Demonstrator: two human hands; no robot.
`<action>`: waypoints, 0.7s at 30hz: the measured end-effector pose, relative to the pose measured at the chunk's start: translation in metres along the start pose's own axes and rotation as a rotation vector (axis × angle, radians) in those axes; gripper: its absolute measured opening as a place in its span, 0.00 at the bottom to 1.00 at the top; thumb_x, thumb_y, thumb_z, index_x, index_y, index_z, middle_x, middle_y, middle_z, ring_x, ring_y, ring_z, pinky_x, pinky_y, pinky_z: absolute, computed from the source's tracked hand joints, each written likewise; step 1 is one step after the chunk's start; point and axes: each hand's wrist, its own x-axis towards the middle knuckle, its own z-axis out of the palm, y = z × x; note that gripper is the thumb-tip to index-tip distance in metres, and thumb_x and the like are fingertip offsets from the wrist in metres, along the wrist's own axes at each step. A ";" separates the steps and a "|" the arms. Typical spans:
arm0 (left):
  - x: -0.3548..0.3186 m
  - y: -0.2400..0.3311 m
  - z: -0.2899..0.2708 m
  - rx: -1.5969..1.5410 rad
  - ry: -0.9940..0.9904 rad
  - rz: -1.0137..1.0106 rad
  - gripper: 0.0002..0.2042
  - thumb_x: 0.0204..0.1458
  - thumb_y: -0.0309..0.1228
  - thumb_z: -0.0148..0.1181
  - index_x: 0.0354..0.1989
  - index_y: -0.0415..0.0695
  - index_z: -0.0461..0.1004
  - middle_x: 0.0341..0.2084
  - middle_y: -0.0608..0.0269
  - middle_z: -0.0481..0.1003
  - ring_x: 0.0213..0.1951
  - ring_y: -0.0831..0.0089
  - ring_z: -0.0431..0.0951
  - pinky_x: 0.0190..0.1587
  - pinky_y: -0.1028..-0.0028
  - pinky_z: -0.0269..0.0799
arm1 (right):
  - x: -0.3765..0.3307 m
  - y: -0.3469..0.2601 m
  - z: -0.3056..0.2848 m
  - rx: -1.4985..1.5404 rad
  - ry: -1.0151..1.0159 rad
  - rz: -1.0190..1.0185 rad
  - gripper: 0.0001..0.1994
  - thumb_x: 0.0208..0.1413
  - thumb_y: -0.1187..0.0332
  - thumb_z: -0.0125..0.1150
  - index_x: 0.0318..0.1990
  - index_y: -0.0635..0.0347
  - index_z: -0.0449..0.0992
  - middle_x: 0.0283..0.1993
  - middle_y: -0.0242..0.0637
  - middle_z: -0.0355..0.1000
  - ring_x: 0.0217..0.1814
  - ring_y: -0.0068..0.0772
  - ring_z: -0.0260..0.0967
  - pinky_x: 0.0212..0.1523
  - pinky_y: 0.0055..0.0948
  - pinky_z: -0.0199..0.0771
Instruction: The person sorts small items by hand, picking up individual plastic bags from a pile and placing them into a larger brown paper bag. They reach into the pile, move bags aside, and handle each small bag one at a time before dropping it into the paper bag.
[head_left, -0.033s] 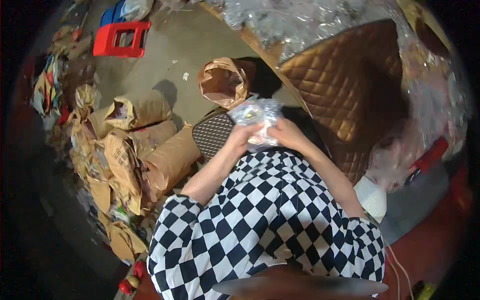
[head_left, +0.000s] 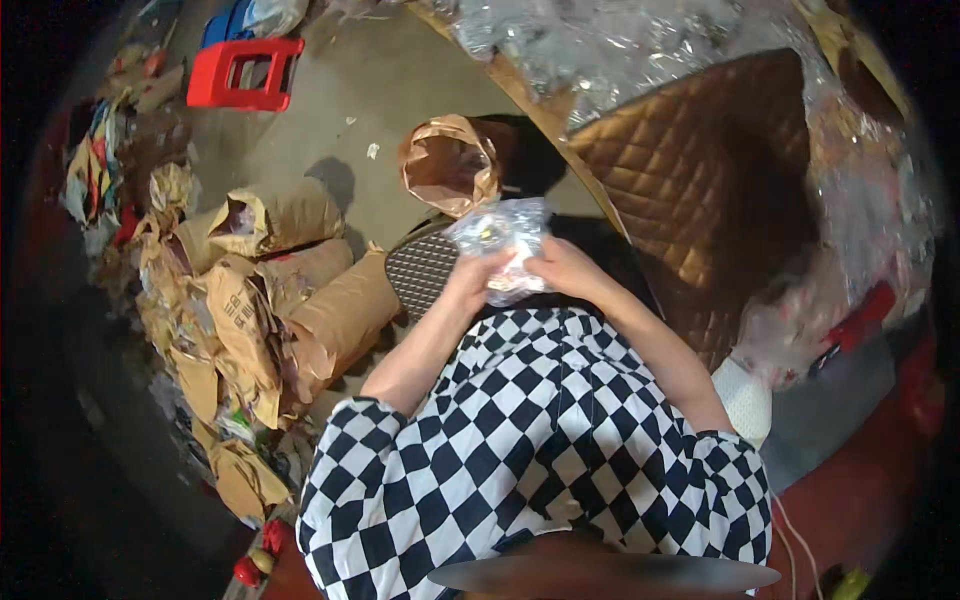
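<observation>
Clear plastic packet (head_left: 510, 228) gripped on the near side of the open kraft-paper sack (head_left: 428, 185)

To handle this well, I judge that I want an even pinch from both sides with thumbs laid on top, since slick film could slide or crumple if one side pulls harder. My left hand (head_left: 474, 278) is closed on the packet's left edge; my right hand (head_left: 572, 268) grips its right edge. The fingers underneath are hidden, so I cannot tell how far they wrap. The packet is nearer the wearer than the open sack and slightly right of it; whether they touch I cannot tell. Farther out, filled paper sacks (head_left: 345, 318) lie left of the open sack, a brown quilted cover (head_left: 690, 165) is to its right, a clear film heap (head_left: 625, 50) beyond it rightward, and a red plastic stool (head_left: 215, 80) beyond it leftward.
</observation>
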 end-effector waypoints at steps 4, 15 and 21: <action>0.020 0.015 -0.054 -0.026 0.184 0.152 0.24 0.45 0.13 0.56 0.54 0.36 0.65 0.43 0.53 0.73 0.43 0.61 0.77 0.44 0.64 0.79 | 0.003 -0.006 0.012 0.259 0.068 -0.035 0.23 0.52 0.65 0.58 0.55 0.62 0.64 0.44 0.48 0.73 0.42 0.39 0.72 0.46 0.31 0.69; 0.146 0.035 -0.123 1.365 1.004 0.232 0.59 0.29 0.59 0.71 0.65 0.36 0.46 0.57 0.40 0.62 0.58 0.47 0.64 0.59 0.56 0.59 | 0.000 0.092 -0.015 0.090 0.369 0.452 0.35 0.51 0.55 0.63 0.62 0.63 0.57 0.48 0.47 0.70 0.46 0.39 0.72 0.46 0.33 0.72; 0.139 0.045 -0.060 1.162 0.778 0.201 0.41 0.37 0.54 0.67 0.52 0.31 0.66 0.45 0.36 0.71 0.51 0.46 0.72 0.55 0.58 0.65 | 0.082 0.071 -0.008 -0.011 0.350 0.637 0.41 0.44 0.40 0.62 0.58 0.62 0.63 0.56 0.53 0.67 0.57 0.50 0.67 0.54 0.40 0.67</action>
